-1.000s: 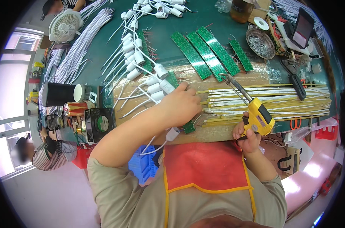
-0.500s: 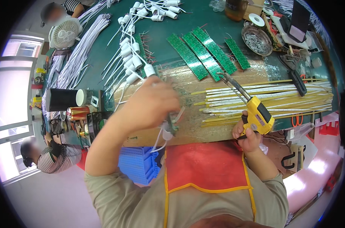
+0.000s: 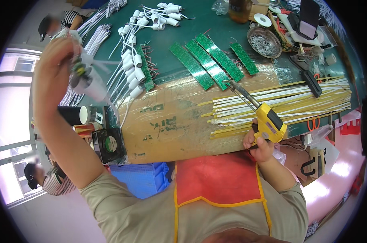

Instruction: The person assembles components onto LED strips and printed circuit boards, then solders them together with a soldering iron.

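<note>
My left hand (image 3: pixel 55 67) is raised at the far left of the bench, its fingers closed on a white lamp socket (image 3: pixel 93 86) with a white wire and a small green and yellow part; motion smears it. In my right hand (image 3: pixel 261 146) is a yellow and black soldering gun (image 3: pixel 271 126), its metal tip pointing up and left to the near ends of the green circuit boards (image 3: pixel 210 60). I cannot tell whether the tip touches one. Several white lamp sockets (image 3: pixel 135 75) with wires lie left of the boards, beside another green board (image 3: pixel 146 69).
A brown taped sheet (image 3: pixel 163 137) covers the near bench. Yellow and white strips (image 3: pixel 288 105) lie at right, below a metal dish (image 3: pixel 265 42) of scraps. A black fan (image 3: pixel 110 145) stands at the left edge, near bundled white wires (image 3: pixel 98 38). Two other people sit at left.
My left hand has swung from the middle of the bench up to the far left, carrying the lamp socket and wire. My right hand and the soldering gun stay nearly in place.
</note>
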Demonstrator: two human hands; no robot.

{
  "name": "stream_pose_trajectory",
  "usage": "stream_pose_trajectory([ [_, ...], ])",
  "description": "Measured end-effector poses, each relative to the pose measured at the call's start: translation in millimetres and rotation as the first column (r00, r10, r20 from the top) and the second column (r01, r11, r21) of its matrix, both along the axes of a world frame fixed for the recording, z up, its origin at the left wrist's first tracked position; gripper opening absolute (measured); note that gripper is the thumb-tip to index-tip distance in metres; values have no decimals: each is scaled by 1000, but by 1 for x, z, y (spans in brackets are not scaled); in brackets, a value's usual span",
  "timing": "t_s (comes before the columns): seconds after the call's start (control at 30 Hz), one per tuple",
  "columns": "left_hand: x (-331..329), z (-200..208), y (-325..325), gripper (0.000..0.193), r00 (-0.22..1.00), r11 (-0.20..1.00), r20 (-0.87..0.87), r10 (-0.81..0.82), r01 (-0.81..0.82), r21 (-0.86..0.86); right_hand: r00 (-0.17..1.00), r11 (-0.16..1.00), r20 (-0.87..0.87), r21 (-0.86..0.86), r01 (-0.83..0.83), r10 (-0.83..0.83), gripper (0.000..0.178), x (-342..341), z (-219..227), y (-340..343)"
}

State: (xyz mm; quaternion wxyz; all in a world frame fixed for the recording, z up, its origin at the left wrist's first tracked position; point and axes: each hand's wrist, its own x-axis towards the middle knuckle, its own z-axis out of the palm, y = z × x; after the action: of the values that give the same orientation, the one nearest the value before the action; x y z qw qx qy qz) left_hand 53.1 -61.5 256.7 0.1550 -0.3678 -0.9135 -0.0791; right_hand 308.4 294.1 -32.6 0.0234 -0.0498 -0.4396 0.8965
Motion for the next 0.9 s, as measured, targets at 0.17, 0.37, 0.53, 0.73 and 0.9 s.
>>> stream_pose_trajectory([
  [0.17, -48, -100, 43, 8, 993, 879, -65, -102, 59, -472, 999, 999, 15, 13, 31, -31, 64, 1, -2, 1],
  [0.37, -79, -214, 58, 23, 965, 867, 167, -204, 257, -428, 1000, 1000, 1, -5, -17, 17, 63, -2, 2, 0],
  [0.53, -120, -216, 80, 22, 948, 999, 314, 41, -34, -28, 1000, 1000, 7, 16, -20, 19, 64, -1, 0, 0],
  [0.73, -172, -230, 117, 29, 999, 998, -43, 7, -10, -67, 1000, 1000, 0, 25, -2, 2, 66, 0, -1, -1],
  [0.9, -191, -255, 140, 34, 996, 977, -84, 31, -48, -206, 1000, 999, 16, 44, 1, -2, 66, 1, -1, 0],
])
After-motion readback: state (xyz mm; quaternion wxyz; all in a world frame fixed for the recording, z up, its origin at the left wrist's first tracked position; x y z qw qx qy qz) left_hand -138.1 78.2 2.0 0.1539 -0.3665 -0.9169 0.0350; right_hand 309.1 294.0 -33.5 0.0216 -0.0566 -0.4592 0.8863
